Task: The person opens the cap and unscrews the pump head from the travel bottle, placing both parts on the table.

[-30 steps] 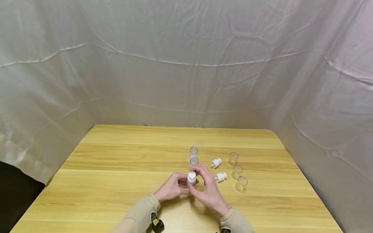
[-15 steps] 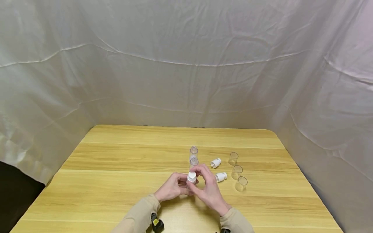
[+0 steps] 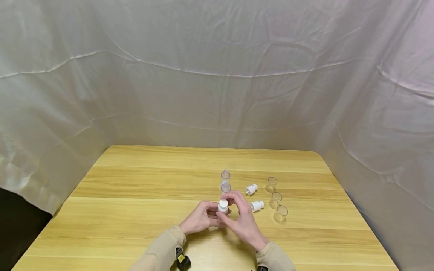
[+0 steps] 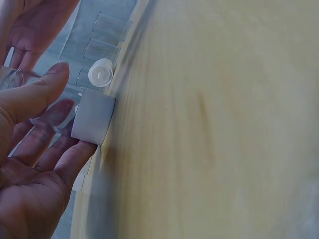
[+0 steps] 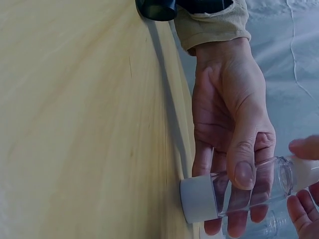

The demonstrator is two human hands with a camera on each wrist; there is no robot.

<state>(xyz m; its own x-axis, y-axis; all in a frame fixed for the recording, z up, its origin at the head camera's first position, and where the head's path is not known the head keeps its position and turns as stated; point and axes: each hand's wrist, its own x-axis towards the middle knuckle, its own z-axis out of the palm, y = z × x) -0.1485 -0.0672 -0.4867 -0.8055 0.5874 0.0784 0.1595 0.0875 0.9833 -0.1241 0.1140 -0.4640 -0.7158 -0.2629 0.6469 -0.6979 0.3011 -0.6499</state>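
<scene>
A small clear pump bottle with a white base stands upright on the table between both hands. The left hand grips its clear body, thumb on one side and fingers curled round the other. At the upper end, the right hand pinches the white pump top between thumb and fingers. In the right wrist view only the fingertips of that hand show at the edge, beside the white pump top. Just beyond the hands, two more clear bottles stand in line, the far bottle and the near bottle.
Two white pump heads lie on their sides right of the hands, a far pump head and a near pump head. Farther right, three clear caps stand in a row. Pale curtains enclose the wooden table.
The right thumb has shifted slightly up and left on the pump top since the first frame. Left hand, bottle and the other items keep their places.
</scene>
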